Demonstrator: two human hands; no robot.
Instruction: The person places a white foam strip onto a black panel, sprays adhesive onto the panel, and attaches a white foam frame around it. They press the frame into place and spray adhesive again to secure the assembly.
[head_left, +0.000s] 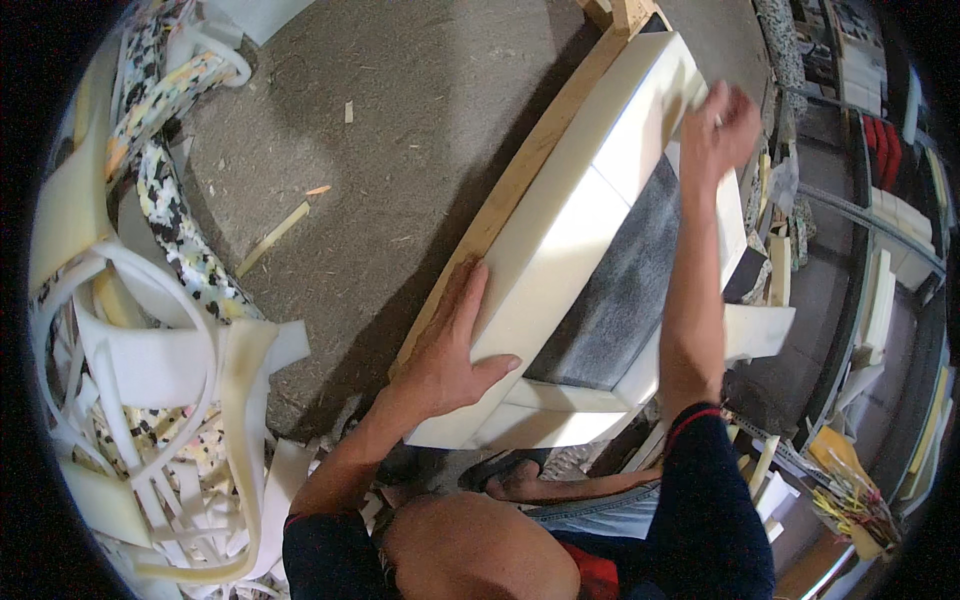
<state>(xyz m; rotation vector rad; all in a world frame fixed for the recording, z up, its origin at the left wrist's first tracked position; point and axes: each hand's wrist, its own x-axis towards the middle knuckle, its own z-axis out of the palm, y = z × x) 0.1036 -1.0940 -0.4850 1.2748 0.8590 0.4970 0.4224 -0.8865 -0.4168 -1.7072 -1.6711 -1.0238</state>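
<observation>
A wooden frame padded with cream foam strips stands slantwise before me. Dark grey cloth fills its middle between the strips. My left hand lies along the near left edge, fingers stretched down the outer side and thumb spread over the top of the foam. Over the far right part of the foam, my right hand is raised with its fingers curled in. Slight blur and the curled fingers hide whatever may be inside it.
Foam offcuts and speckled foam strips pile up at the left. Small scraps lie on the concrete floor. At right, metal shelving holds foam pieces, near a bundle of coloured strands.
</observation>
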